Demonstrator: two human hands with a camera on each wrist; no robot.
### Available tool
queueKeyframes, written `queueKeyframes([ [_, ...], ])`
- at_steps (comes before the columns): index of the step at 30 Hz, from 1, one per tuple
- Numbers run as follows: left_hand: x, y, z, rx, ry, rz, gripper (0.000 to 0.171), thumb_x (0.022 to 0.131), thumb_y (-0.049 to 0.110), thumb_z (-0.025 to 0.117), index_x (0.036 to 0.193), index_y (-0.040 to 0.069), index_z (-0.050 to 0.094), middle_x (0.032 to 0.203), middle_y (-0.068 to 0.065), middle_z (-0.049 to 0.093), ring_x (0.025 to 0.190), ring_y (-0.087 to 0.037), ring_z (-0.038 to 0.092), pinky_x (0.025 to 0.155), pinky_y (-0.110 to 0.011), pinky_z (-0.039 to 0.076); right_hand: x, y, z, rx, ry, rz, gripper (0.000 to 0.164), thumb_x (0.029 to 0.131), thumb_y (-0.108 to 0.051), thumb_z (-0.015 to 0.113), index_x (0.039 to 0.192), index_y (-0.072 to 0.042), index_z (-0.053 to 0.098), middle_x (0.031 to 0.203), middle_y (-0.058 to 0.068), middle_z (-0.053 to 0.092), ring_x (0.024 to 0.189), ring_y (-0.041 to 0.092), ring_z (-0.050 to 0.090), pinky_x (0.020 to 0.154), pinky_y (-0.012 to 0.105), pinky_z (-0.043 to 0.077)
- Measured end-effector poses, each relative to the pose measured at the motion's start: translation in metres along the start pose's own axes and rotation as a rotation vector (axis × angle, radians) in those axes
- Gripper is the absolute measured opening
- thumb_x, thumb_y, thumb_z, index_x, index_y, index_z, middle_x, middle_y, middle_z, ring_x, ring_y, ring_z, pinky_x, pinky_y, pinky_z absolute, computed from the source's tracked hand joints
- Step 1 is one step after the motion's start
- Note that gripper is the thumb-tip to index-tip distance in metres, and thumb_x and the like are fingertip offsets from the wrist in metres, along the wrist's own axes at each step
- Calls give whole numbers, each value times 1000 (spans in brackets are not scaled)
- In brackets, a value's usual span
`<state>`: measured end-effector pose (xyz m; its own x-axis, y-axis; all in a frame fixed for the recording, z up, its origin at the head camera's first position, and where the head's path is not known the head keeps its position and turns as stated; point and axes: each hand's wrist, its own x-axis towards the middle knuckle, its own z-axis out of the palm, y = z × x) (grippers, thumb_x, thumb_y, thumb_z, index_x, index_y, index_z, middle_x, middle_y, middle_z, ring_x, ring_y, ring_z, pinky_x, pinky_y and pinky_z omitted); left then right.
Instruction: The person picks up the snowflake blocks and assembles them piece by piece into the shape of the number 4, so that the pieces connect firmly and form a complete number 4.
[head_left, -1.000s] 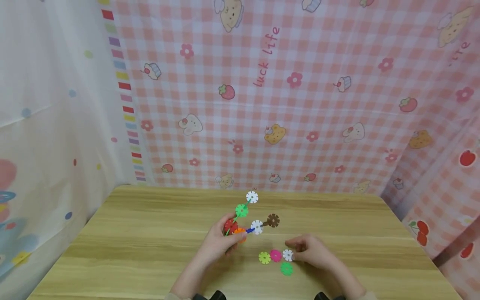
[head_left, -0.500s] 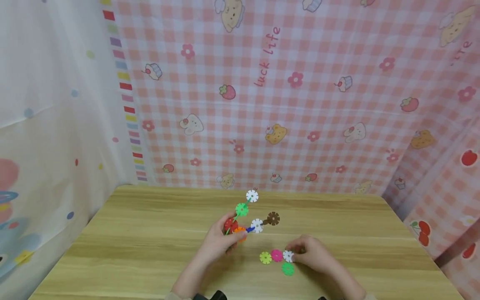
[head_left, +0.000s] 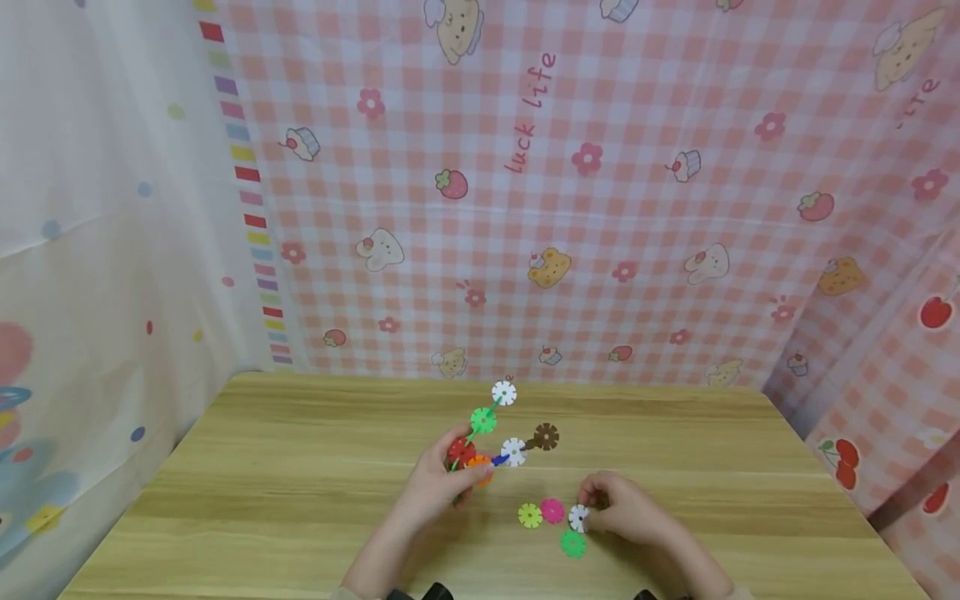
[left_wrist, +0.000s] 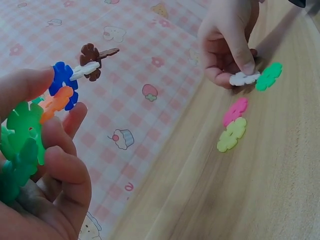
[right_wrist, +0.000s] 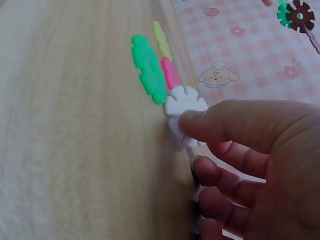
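Note:
My left hand [head_left: 438,483] grips a branching chain of slotted plastic snowflake discs above the table. One branch rises through a green disc [head_left: 483,421] to a white one at its tip. The other runs from the orange disc [left_wrist: 56,102] past a blue disc [left_wrist: 62,82] and a white one to a brown disc [head_left: 547,437]. Red and green pieces lie against the palm, partly covered by fingers. Between thumb and fingers, my right hand [head_left: 626,507] pinches a loose white snowflake disc [right_wrist: 186,107], tilted on the tabletop. A light green disc [head_left: 573,544] lies right beside it.
On the wooden table [head_left: 300,492], a pink disc [head_left: 552,511] and a yellow disc [head_left: 529,516] lie side by side, left of the right hand. A pink checked cloth [head_left: 570,217] hangs behind the table's far edge, with a pale curtain [head_left: 135,275] at left.
My right fingers have curled in around the white disc, which has tilted and slid slightly toward me. The light green disc has shifted slightly nearer too. The left hand stays put with its chain.

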<state>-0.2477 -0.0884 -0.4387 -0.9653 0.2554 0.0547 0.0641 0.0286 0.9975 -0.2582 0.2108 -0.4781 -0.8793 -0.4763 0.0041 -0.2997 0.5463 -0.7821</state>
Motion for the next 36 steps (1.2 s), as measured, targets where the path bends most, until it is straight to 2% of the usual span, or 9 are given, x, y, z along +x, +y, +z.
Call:
queueKeyframes([
  [6,1,-3,0,-5,-2,19,71,84,13,75,144,3,39,106,-13,68,53,-11,48,48,-22,43,-1,2,-2,128,-52,24,11,78,-2,68,83,-2,58,75,1,56,63,8,48,52,20,42],
  [11,1,-4,-1,-10,-2,21,70,83,12,75,143,2,40,110,-17,68,53,-10,47,47,-21,43,0,-6,-3,273,-38,49,12,83,-3,63,91,5,59,76,2,56,62,9,50,53,19,43],
  [15,1,-4,-1,-17,-1,10,69,83,13,75,143,3,41,111,-17,67,53,-10,47,48,-22,43,7,-26,4,389,51,103,23,87,-8,65,102,8,60,81,4,58,66,11,52,58,21,48],
  [18,1,-3,-1,-17,5,6,68,83,13,75,142,4,43,109,-16,68,53,-11,47,48,-22,43,14,-42,15,522,136,130,26,88,-9,65,105,10,59,83,6,61,68,13,58,63,25,54],
  [22,1,-3,-2,13,30,4,69,83,15,75,143,4,42,96,-12,67,52,-11,48,47,-23,44,22,-57,35,755,239,151,17,89,-2,62,101,9,56,84,11,64,72,20,68,71,34,57],
  [25,2,-2,-2,38,54,5,71,82,17,76,143,4,42,92,-8,65,51,-11,48,47,-25,45,26,-66,49,871,317,157,6,88,5,59,93,5,55,86,15,65,75,24,70,73,37,57],
  [31,4,-3,-1,44,76,0,73,81,18,77,143,4,42,96,-8,69,50,-11,47,47,-25,45,32,-78,65,920,451,149,9,87,8,61,89,4,53,90,22,67,75,26,71,72,37,57],
  [36,4,-5,-1,48,81,-6,74,81,19,78,144,3,41,95,-7,68,50,-12,47,47,-25,45,36,-81,68,944,471,149,10,87,9,60,89,6,51,92,27,66,77,26,71,74,36,57],
])
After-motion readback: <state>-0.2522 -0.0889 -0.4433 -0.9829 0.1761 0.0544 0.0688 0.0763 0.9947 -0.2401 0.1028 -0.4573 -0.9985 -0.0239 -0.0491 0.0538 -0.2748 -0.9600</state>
